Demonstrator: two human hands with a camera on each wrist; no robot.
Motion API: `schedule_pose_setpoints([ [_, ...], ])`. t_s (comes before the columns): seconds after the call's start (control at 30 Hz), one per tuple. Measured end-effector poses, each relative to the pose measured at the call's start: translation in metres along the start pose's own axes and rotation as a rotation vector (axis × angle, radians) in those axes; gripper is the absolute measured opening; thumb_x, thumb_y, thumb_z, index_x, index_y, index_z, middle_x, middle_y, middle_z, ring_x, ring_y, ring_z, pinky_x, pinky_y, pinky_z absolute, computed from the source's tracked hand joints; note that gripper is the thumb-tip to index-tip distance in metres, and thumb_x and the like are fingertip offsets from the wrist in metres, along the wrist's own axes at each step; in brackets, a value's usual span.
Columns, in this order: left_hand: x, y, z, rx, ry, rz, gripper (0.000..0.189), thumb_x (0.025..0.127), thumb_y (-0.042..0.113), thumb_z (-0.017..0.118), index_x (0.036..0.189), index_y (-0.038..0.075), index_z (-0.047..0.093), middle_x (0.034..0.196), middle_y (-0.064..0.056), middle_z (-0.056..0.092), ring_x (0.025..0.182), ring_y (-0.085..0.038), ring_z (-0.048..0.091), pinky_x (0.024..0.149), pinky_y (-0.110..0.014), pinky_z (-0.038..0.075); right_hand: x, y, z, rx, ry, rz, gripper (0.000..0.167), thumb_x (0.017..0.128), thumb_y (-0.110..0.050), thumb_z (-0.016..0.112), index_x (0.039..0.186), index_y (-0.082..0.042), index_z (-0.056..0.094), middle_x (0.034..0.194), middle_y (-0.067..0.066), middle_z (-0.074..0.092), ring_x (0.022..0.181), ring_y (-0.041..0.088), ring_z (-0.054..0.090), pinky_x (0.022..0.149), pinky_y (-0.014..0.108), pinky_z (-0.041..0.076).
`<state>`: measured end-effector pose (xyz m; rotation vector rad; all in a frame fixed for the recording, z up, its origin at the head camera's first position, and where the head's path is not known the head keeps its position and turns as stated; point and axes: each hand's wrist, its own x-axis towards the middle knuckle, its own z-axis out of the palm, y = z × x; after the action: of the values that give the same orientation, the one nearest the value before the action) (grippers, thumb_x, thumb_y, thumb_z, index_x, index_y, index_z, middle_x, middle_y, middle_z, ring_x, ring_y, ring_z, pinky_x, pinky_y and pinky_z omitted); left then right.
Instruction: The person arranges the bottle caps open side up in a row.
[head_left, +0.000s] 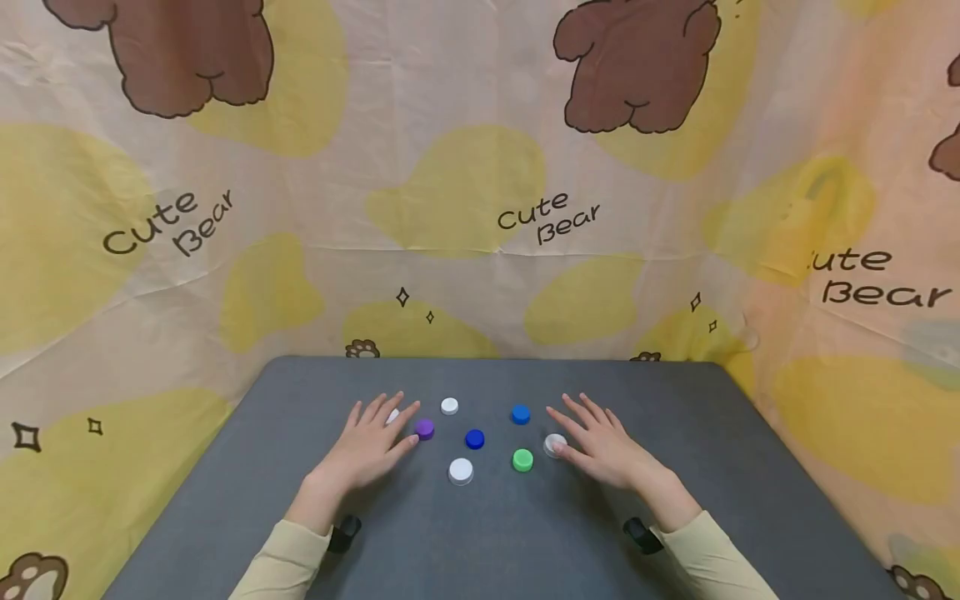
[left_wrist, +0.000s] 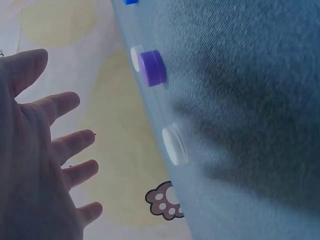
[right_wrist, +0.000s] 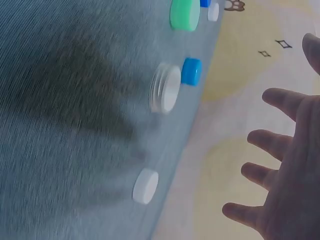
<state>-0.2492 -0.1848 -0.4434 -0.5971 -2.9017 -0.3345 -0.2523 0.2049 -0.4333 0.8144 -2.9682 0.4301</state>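
My left hand (head_left: 367, 446) hovers over the left side of the bottle caps, fingers spread. Just by its thumb is a purple cap (head_left: 425, 429), and a white cap (left_wrist: 175, 145) lies partly hidden behind its fingers in the head view. My right hand (head_left: 603, 446) hangs over the right side, also spread and holding nothing. Its thumb overlaps a ridged whitish cap (right_wrist: 165, 88) in the head view. A further white cap (right_wrist: 145, 186) appears in the right wrist view, while the hand covers it in the head view.
Between the hands lie a dark blue cap (head_left: 475, 439), a lighter blue cap (head_left: 521, 414), a green cap (head_left: 522, 460), a small white cap (head_left: 449, 406) and a larger white cap (head_left: 461, 472). The grey table (head_left: 480, 550) ends at a patterned cloth (head_left: 450, 275) behind.
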Motion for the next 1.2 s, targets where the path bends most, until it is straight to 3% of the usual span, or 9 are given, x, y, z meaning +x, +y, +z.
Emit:
schedule_pose_setpoints([
  [0.37,0.0,0.008,0.015,-0.023,-0.023,0.023,0.056,0.096,0.046,0.045,0.145,0.019,0.039,0.152,-0.013,0.032,0.14,-0.039,0.025,0.112,-0.061,0.011,0.019,-0.026,0.015,0.025,-0.001,-0.062,0.063,0.094,-0.058,0.042,0.148,-0.027,0.032,0.157,0.008,0.023,0.145,0.037,0.014,0.108,0.064,0.018],
  [0.6,0.0,0.012,0.023,-0.033,0.048,0.11,0.057,0.095,0.042,0.051,0.142,0.012,0.044,0.147,-0.014,0.041,0.136,-0.039,0.035,0.11,-0.057,0.024,0.028,-0.044,0.03,0.055,0.047,-0.14,0.066,0.091,-0.056,0.05,0.145,-0.019,0.039,0.152,0.011,0.033,0.141,0.039,0.024,0.107,0.062,0.024],
  [0.93,-0.001,0.021,0.031,-0.129,0.139,0.185,0.052,0.086,0.036,0.067,0.128,0.007,0.058,0.13,-0.008,0.058,0.121,-0.028,0.054,0.102,-0.045,0.041,0.038,-0.067,0.054,0.096,0.127,-0.226,0.067,0.087,-0.042,0.066,0.137,-0.002,0.047,0.14,0.016,0.047,0.13,0.034,0.044,0.103,0.047,0.039],
  [1.2,0.002,0.023,0.038,-0.26,0.11,0.221,0.046,0.082,0.029,0.074,0.121,0.006,0.063,0.121,-0.006,0.064,0.114,-0.023,0.058,0.097,-0.041,0.045,0.044,-0.077,0.066,0.144,0.191,-0.235,0.059,0.082,-0.032,0.073,0.13,-0.002,0.055,0.127,0.013,0.06,0.117,0.026,0.058,0.095,0.041,0.047],
])
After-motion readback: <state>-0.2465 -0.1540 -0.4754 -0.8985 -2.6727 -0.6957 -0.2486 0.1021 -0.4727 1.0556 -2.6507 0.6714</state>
